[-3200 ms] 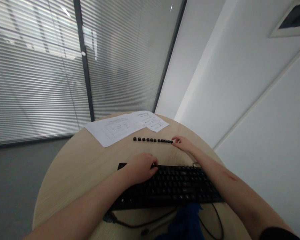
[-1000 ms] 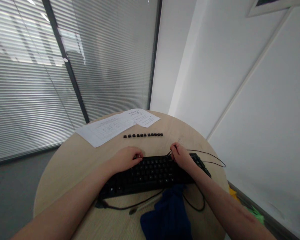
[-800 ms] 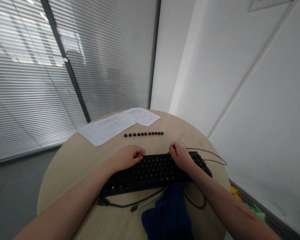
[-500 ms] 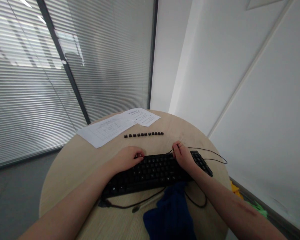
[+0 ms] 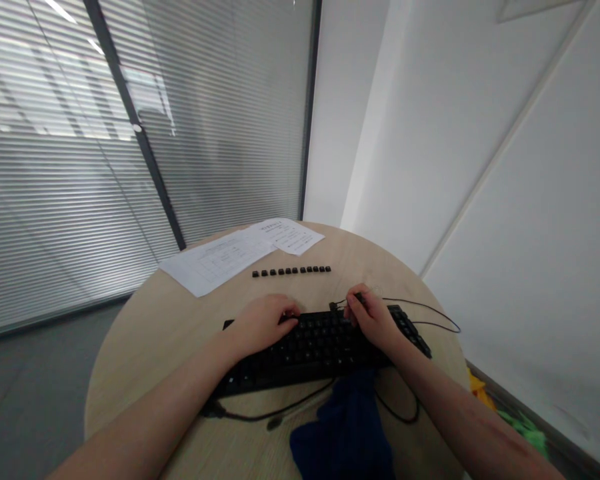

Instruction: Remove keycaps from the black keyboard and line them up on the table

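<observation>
A black keyboard (image 5: 305, 347) lies across the table in front of me, slightly tilted to my view. My left hand (image 5: 267, 323) rests over its upper left part, fingers curled at the back edge and thumb on the keys. Above the right part of the keyboard, my right hand (image 5: 370, 313) is closed around the dark handle of what looks like a wire keycap puller (image 5: 359, 297). Thin wires reach left from those fingers to a small black keycap (image 5: 333, 307) near the keyboard's back edge. Beyond the keyboard stands a row of several black keycaps (image 5: 295, 271).
Printed papers (image 5: 220, 260) lie at the back left of the round wooden table (image 5: 130, 360). A blue cloth (image 5: 345, 427) sits at the front, beside a black cable (image 5: 260, 419) and a thin brush-like tool (image 5: 275, 423). A cable loop (image 5: 443, 325) runs off right.
A keycap now shows apart at the puller's wires, left of my right hand, which has lifted slightly. My left hand stays on the keyboard. The view has shifted a little.
</observation>
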### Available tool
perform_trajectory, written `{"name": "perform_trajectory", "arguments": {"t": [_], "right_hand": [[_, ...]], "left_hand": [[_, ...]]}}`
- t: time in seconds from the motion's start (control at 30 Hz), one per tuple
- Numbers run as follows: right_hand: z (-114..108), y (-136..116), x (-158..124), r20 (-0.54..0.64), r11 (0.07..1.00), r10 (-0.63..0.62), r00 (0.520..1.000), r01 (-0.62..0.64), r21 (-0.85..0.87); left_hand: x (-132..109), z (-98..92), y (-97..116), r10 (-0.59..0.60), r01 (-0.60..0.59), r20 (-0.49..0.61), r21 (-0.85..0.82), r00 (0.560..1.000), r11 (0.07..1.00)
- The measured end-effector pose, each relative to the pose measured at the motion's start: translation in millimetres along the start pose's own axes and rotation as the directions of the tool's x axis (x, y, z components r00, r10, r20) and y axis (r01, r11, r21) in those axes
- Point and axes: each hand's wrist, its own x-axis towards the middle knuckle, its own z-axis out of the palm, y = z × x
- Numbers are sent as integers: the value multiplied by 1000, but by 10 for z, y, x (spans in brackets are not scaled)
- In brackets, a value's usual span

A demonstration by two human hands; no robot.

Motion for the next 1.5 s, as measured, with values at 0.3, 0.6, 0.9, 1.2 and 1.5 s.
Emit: {"name": "perform_trajectory", "arguments": {"t": [0.3, 0.6, 0.9, 1.2, 1.5], "right_hand": [[85, -247, -170, 164, 989, -99, 981, 79, 128], [104, -325, -186, 236, 958, -277, 931, 287, -12], [127, -412, -190, 263, 943, -303, 916, 327, -54], [132, -399, -185, 255, 911, -366, 895, 400, -97], [137, -370, -189, 187, 928, -296, 937, 329, -176]], "left_hand": [[-42, 59, 256, -12, -14, -137, -183, 991, 983], [-30, 113, 252, 12, -36, -103, -231, 995, 972], [-23, 104, 264, -40, 12, -102, -257, 994, 966], [-36, 87, 279, -43, 10, -148, -220, 988, 975], [-44, 61, 296, -43, 3, -221, -181, 974, 983]]}}
